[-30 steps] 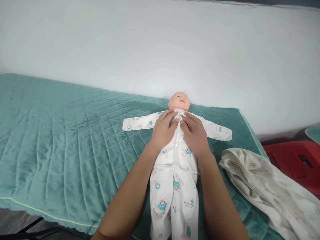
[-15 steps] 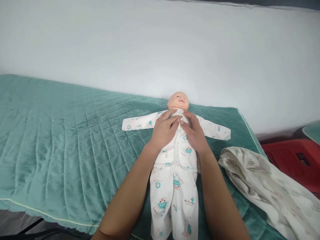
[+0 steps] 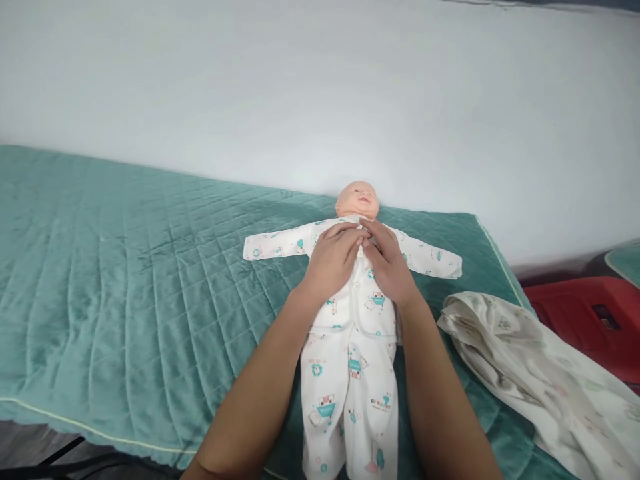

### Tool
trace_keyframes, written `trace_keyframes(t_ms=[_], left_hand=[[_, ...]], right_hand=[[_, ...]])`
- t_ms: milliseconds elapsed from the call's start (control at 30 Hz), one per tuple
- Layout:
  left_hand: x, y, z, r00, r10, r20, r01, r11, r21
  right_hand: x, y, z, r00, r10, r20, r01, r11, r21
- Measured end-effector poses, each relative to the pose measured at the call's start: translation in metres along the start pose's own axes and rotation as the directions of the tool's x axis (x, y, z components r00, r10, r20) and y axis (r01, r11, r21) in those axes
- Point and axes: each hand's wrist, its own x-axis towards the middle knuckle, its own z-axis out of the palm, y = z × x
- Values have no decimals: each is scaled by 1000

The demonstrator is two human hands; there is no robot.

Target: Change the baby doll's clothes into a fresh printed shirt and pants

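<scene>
A baby doll (image 3: pixel 357 199) lies on its back, dressed in a white printed shirt (image 3: pixel 379 300) and matching trousers (image 3: pixel 325 387). Both shirt sleeves are spread out to the sides. My left hand (image 3: pixel 331 263) rests on the chest, its fingertips closed on the shirt's front edge below the neck. From the other side, my right hand (image 3: pixel 390 261) grips the same front opening, thumb and fingers meeting the left ones. The fingers hide the fastening between them. Lower on the shirt front, a button (image 3: pixel 356 285) shows.
A green quilted cover (image 3: pixel 150 287) lies beneath the doll, against a pale wall (image 3: pixel 250 87). A crumpled white printed cloth (image 3: pixel 530 367) hangs over the right edge, near a red plastic object (image 3: pixel 580 313).
My fingertips have drawn slightly closer together at the shirt's upper front. My right index finger has shifted a little to the left. The doll lies as before.
</scene>
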Motion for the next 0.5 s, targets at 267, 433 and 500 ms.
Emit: trace_keyframes(t_ms=[267,433,500], left_hand=[[-2,-5,2,990,-82,-113,74,995,-73],[0,-6,4,990,-105,-98,102,994,-38],[0,-6,4,987,-122,-109,116,992,-54]], right_hand=[[0,-5,2,995,-20,-100,13,997,-71],[-1,-4,4,993,-14,-121,17,999,27],[-2,-2,4,989,8,-151,5,996,89]])
